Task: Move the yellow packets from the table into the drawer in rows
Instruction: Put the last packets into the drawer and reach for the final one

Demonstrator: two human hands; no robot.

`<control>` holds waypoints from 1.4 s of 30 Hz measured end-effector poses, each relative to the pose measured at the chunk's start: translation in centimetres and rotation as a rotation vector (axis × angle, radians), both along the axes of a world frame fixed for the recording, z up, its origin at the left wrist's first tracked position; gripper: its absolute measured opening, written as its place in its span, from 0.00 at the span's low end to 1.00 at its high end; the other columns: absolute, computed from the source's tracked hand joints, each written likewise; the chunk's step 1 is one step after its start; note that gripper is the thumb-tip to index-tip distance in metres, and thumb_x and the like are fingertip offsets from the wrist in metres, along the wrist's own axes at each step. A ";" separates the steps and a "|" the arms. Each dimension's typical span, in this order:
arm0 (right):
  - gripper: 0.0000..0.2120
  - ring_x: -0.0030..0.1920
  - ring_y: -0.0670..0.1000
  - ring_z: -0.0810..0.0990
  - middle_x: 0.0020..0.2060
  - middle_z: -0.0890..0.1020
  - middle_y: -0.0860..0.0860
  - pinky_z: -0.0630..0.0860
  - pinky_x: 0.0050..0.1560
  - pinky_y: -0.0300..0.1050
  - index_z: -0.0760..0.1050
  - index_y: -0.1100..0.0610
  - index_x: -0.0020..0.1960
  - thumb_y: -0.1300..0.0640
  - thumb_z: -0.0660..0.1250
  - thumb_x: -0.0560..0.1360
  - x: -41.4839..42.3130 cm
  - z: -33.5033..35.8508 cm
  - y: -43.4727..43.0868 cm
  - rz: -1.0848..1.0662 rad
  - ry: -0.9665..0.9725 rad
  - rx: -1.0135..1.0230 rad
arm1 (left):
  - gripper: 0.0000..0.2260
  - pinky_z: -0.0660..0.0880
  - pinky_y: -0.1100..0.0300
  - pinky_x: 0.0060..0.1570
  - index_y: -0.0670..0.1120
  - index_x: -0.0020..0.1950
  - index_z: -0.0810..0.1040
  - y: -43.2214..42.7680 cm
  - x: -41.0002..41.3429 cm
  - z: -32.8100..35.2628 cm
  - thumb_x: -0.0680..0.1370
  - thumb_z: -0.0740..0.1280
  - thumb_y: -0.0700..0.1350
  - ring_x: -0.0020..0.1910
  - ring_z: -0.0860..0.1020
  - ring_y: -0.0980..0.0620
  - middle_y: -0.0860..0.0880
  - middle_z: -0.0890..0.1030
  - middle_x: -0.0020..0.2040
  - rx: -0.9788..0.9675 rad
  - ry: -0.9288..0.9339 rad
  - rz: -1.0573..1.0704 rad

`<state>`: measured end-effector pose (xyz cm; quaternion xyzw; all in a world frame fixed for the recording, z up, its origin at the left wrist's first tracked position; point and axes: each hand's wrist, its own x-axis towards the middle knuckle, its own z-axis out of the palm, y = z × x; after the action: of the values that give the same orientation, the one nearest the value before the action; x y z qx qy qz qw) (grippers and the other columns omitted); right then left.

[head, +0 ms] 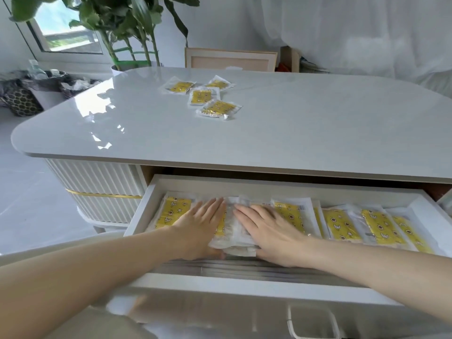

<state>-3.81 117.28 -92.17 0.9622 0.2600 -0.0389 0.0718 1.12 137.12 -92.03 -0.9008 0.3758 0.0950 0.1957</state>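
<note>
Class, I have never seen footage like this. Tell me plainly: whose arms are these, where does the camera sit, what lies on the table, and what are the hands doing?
No machine here: a person wears the camera on the head, so the one picture looks down at their own arms. The left hand and right hand lie flat, pressing a stack of packets in the open drawer. More yellow packets sit in a row to its right. Four loose packets lie on the white table.

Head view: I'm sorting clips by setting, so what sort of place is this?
Probably a room in a home: a glossy white rounded table with a pulled-out white drawer, a tall green leafy potted plant beside a window, and sheer white curtains behind.
</note>
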 end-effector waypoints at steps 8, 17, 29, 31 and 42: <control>0.57 0.76 0.55 0.42 0.77 0.40 0.51 0.44 0.74 0.64 0.34 0.54 0.78 0.25 0.58 0.64 0.1 0.5 -0.1 -0.068 0.123 0.017 | 0.50 0.40 0.41 0.74 0.39 0.74 0.30 -0.3 -0.5 0.8 0.73 0.56 0.69 0.75 0.34 0.42 0.41 0.32 0.76 0.026 0.068 0.123; 0.44 0.74 0.57 0.54 0.77 0.46 0.52 0.55 0.73 0.60 0.39 0.55 0.78 0.43 0.63 0.76 0.3 0.7 1.6 0.086 0.030 -0.039 | 0.56 0.41 0.38 0.73 0.49 0.71 0.23 2.7 0.0 2.7 0.70 0.66 0.66 0.75 0.33 0.42 0.44 0.26 0.73 0.147 0.213 0.297; 0.44 0.72 0.53 0.58 0.75 0.58 0.49 0.64 0.68 0.51 0.53 0.55 0.77 0.35 0.65 0.71 0.5 4.3 -0.1 0.043 0.195 0.004 | 0.52 0.40 0.37 0.72 0.45 0.73 0.27 -1.1 -1.0 5.6 0.73 0.65 0.64 0.75 0.34 0.43 0.44 0.30 0.75 0.092 0.258 0.302; 0.31 0.67 0.52 0.66 0.68 0.68 0.47 0.70 0.60 0.49 0.66 0.52 0.72 0.38 0.65 0.74 0.3 6.1 -0.5 0.025 0.219 -0.012 | 0.46 0.48 0.40 0.74 0.46 0.77 0.36 -2.0 -1.2 7.1 0.75 0.63 0.63 0.77 0.44 0.44 0.45 0.42 0.78 0.078 0.280 0.281; 0.11 0.52 0.42 0.79 0.52 0.82 0.43 0.75 0.53 0.37 0.79 0.47 0.58 0.49 0.66 0.76 1.1 17.2 -1.6 -0.154 0.168 0.464 | 0.18 0.68 0.63 0.55 0.58 0.67 0.71 -1.1 -1.0 17.3 0.77 0.60 0.60 0.53 0.75 0.58 0.56 0.78 0.60 -0.483 0.237 0.229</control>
<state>-2.76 115.66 -74.99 0.9632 0.1931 -0.0633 -0.1757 0.08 135.98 -74.74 -0.9405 0.3036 0.1289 -0.0818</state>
